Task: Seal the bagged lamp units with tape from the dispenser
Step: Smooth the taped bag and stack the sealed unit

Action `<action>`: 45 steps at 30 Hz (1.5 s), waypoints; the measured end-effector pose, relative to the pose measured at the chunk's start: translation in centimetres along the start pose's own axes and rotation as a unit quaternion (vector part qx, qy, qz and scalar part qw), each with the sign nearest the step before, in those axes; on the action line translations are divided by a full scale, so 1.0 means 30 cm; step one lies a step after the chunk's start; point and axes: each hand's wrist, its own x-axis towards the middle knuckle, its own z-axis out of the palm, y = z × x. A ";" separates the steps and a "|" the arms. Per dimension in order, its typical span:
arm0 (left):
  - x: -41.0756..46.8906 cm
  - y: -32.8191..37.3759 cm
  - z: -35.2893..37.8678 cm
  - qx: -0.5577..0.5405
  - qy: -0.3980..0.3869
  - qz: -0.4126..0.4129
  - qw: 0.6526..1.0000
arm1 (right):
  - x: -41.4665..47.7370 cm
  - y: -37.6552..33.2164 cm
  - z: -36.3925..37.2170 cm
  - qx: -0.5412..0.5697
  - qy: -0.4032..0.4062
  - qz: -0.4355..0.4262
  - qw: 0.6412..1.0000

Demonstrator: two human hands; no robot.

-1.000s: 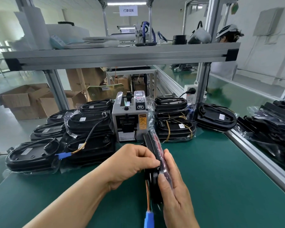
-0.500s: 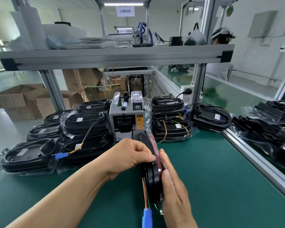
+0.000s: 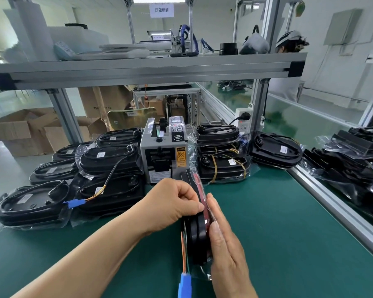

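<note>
A black lamp unit [image 3: 197, 237] in a clear bag stands on its edge on the green mat, just in front of the grey tape dispenser [image 3: 164, 150]. My left hand [image 3: 172, 203] has its fingers curled and pinches the bag's top edge on the unit. With straight fingers, my right hand [image 3: 226, 244] lies flat against the unit's right side. Orange wires run down from the unit to a blue connector [image 3: 184, 284] near the front. Whether a piece of tape sits under my left fingertips cannot be made out.
Several bagged lamp units [image 3: 108, 160] are stacked left of the dispenser, more [image 3: 222, 160] to its right and beyond the aluminium rail [image 3: 331, 203]. An overhead shelf [image 3: 146, 67] spans the bench. Cardboard boxes [image 3: 19, 130] stand on the floor at left. A person [image 3: 288, 67] stands at back right.
My left hand's fingers have slid a little along the bag's top edge; my right hand stays flat on the side. The unit remains upright in the same place.
</note>
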 end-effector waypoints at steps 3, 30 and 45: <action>-0.005 -0.005 0.004 0.000 0.011 0.003 1.000 | 0.000 -0.001 0.001 0.002 0.000 0.000 1.000; -0.015 -0.034 0.021 -0.159 0.024 -0.026 0.987 | 0.003 0.005 -0.001 -0.002 0.002 -0.010 1.000; -0.013 -0.042 0.022 -0.066 0.036 -0.011 0.997 | 0.002 0.005 -0.003 -0.006 -0.006 -0.002 1.000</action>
